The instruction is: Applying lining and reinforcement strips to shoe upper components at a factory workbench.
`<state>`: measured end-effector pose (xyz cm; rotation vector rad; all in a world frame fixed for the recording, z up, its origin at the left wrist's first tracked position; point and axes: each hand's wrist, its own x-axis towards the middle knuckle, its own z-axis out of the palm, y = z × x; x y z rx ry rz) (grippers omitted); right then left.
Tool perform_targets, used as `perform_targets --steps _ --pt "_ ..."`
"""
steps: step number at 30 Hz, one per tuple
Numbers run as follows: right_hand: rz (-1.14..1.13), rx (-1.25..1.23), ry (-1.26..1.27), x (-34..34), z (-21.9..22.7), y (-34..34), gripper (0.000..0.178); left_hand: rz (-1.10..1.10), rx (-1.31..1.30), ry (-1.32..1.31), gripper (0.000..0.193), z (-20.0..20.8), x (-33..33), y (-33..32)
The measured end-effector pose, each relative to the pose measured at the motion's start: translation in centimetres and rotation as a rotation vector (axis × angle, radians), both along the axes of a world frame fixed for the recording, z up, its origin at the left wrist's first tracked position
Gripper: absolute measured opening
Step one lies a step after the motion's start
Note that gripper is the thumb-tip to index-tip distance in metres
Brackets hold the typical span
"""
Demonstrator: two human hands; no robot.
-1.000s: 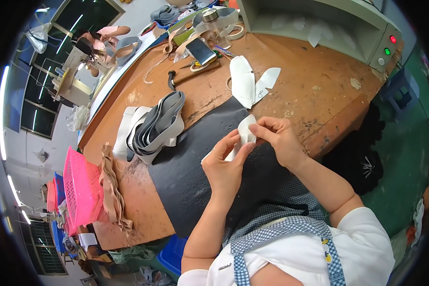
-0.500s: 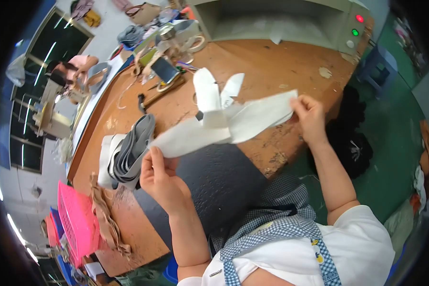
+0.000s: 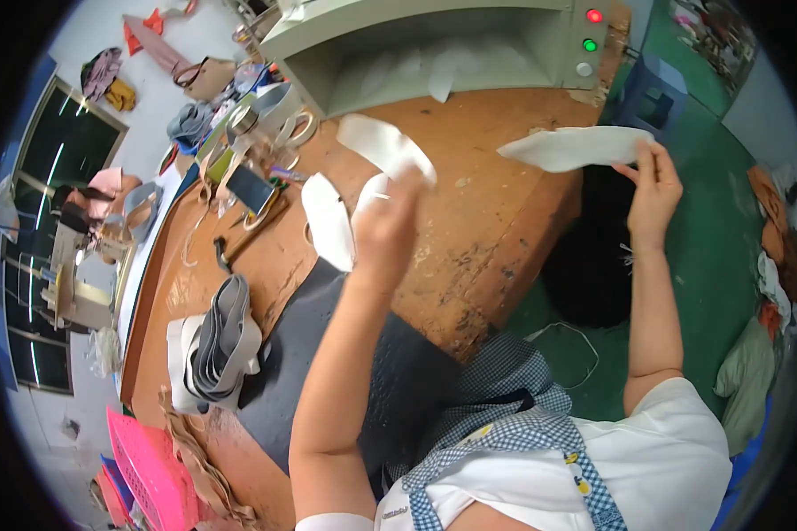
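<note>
My right hand [image 3: 653, 190] is raised past the table's right edge, pinching one end of a curved white piece of thin sheet material [image 3: 580, 149]. The piece stretches out leftward, roughly level. Blurred by motion, my left hand [image 3: 390, 221] is above the table, its fingers closed at the lower end of another curved white piece [image 3: 370, 140]. Below and left of it, a white piece with rounded ends [image 3: 326, 217] lies on the table. One more white piece [image 3: 369, 190] is partly hidden behind my left hand.
A grey-green box-shaped machine [image 3: 434, 75] with lit buttons stands at the back. Left on the brown table [image 3: 496, 230] are a hammer [image 3: 230, 252], a phone [image 3: 251, 188] and grey and white strips [image 3: 221, 341]. A dark mat [image 3: 390, 380] lies near me; a blue stool [image 3: 651, 93] stands right.
My hands have moved apart, each with a white piece; before, the pieces overlapped between them. The left went up and right over the table, the right outward. The view has shifted.
</note>
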<state>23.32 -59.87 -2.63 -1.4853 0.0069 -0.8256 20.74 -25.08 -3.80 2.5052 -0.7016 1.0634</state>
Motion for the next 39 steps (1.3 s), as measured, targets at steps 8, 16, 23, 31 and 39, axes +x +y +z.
perform_targets --steps 8,16,23,31,39 --pt "0.153 -0.583 -0.423 -5.0 0.1 7.8 0.022 -0.164 -0.718 0.892 0.053 -1.9 -5.4 -4.1" --pt "0.809 -0.446 -0.328 -10.3 -4.0 17.5 0.025 -0.010 -1.422 0.778 0.030 0.9 -11.8 -0.8" --pt "0.946 -0.488 -0.020 -12.0 -3.5 22.2 0.039 0.284 -1.246 0.708 0.023 0.9 -16.9 1.5" --pt "1.250 -0.468 0.418 -12.6 -4.0 23.7 0.039 0.250 -1.554 0.729 0.019 -2.0 -20.3 0.7" --pt "1.418 -0.325 0.482 -12.3 -4.4 23.3 0.032 0.243 -1.453 0.667 0.011 -2.8 -19.7 -0.3"
